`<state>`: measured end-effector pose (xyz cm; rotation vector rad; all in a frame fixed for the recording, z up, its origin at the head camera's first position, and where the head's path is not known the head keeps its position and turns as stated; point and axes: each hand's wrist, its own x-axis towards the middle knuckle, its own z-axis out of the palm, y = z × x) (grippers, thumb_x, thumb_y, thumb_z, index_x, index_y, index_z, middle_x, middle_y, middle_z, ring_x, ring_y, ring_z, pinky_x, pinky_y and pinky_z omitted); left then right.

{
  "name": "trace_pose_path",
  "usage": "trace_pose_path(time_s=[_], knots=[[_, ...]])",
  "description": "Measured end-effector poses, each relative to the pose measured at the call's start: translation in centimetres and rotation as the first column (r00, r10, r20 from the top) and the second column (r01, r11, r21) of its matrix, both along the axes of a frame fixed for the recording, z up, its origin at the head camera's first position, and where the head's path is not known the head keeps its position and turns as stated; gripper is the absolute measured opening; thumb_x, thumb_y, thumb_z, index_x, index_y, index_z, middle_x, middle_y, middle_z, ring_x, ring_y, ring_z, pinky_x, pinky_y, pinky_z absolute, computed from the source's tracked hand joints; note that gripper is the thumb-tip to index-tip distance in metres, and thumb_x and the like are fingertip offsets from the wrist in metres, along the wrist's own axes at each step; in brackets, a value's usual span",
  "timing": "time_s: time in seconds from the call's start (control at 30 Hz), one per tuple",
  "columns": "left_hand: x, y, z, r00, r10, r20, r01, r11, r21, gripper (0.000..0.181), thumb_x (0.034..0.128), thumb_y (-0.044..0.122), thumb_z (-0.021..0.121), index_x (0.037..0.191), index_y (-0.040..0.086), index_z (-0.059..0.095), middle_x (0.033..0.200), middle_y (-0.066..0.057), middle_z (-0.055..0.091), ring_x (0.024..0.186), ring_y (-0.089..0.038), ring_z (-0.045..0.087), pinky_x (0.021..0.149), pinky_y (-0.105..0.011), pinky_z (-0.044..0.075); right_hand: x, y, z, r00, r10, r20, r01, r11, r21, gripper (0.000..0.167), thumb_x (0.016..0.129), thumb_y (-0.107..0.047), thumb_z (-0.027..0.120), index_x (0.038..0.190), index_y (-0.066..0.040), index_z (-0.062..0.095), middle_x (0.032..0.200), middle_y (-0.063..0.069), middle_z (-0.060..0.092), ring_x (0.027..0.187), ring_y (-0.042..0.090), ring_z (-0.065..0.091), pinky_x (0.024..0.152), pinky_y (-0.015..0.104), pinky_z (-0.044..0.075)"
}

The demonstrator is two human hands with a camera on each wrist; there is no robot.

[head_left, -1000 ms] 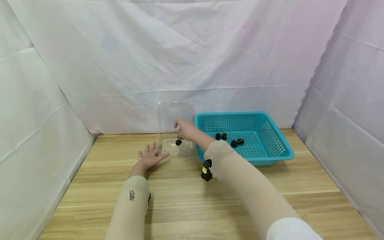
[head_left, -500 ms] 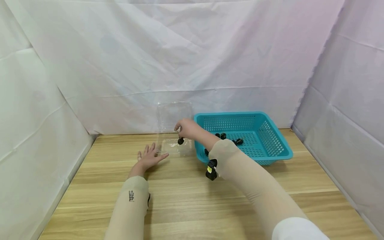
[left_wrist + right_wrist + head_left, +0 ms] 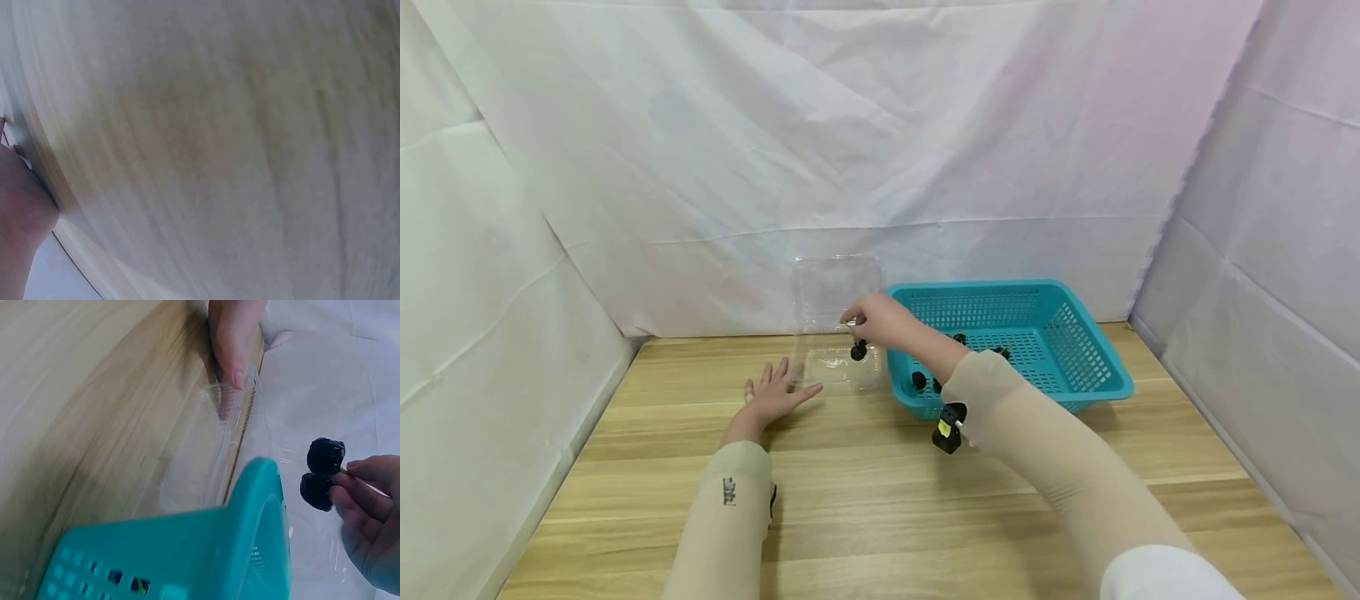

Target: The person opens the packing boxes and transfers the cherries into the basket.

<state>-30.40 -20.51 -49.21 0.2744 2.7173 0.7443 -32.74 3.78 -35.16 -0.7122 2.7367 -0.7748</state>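
Observation:
My right hand [image 3: 880, 320] pinches the stem of a pair of glossy black, round fruits [image 3: 322, 469] that look like dark cherries. In the head view the pair hangs over the front part of a lidded clear plastic box [image 3: 820, 367], near the basket's left rim. With its fingers spread, my left hand [image 3: 772, 400] lies on the table at the box's left front; its thumb is at the box's edge in the right wrist view. Only the heel of that hand [image 3: 25, 206] and a little more show in the left wrist view. More dark cherries [image 3: 918, 381] lie inside the blue basket.
The blue-green plastic basket [image 3: 1101, 350] stands right of the box, partly behind my right forearm. The box's raised lid [image 3: 838, 283] stands against the white cloth backdrop [image 3: 850, 150]. White cloth walls flank the wooden table [image 3: 842, 500].
My right hand has shifted slightly right and up with the cherries. Another pair in the basket's left front has come into view as the forearm moved right. My left hand stays put.

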Motion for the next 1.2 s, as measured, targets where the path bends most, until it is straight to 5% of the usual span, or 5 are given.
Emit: trace_pose_path(time_s=[0.3,0.7,1.03,1.2], knots=[[0.3,0.1,0.1,1.000,0.000,-0.015,0.001,0.999,0.034,0.101,0.0850,0.080,0.038,0.157,0.013,0.017,0.161,-0.018,-0.002,0.145,-0.040,-0.012,0.106,-0.067,-0.016,0.7,1.6,0.3,0.999,-0.034,-0.005,0.033,0.999,-0.019,0.029,0.097,-0.013,0.062,0.126,-0.011,0.067,0.098,0.002,0.072,0.085,0.013,0.065,0.073,0.032,0.054],[0.1,-0.2,-0.2,1.000,-0.004,-0.015,0.004,1.000,0.016,0.101,0.0847,0.081,0.036,0.157,0.013,0.015,0.161,-0.017,-0.005,0.145,-0.039,-0.013,0.106,-0.066,-0.017,2.3,4.3,1.1,1.000,-0.014,0.007,0.015,0.992,-0.127,0.032,0.097,-0.017,0.062,0.128,-0.012,0.065,0.098,-0.002,0.068,0.082,0.013,0.062,0.069,0.032,0.052],[0.1,-0.2,0.1,1.000,0.003,-0.001,-0.003,1.000,0.005,0.097,0.0878,0.077,0.039,0.157,0.013,0.015,0.162,-0.016,-0.004,0.145,-0.039,-0.013,0.106,-0.066,-0.016,3.3,5.9,2.0,1.000,-0.024,-0.001,0.024,0.993,-0.112,0.029,0.097,-0.019,0.063,0.126,-0.016,0.067,0.100,0.000,0.069,0.079,0.013,0.062,0.062,0.034,0.048],[-0.5,-0.5,-0.8,1.000,0.007,0.015,-0.007,1.000,0.009,0.100,0.0853,0.080,0.037,0.158,0.016,0.012,0.162,-0.013,-0.007,0.145,-0.036,-0.016,0.105,-0.065,-0.020,3.7,6.9,2.2,1.000,-0.023,-0.010,0.022,0.996,-0.090,0.031,0.098,-0.020,0.062,0.128,-0.013,0.066,0.102,0.005,0.071,0.083,0.012,0.064,0.064,0.033,0.048]])
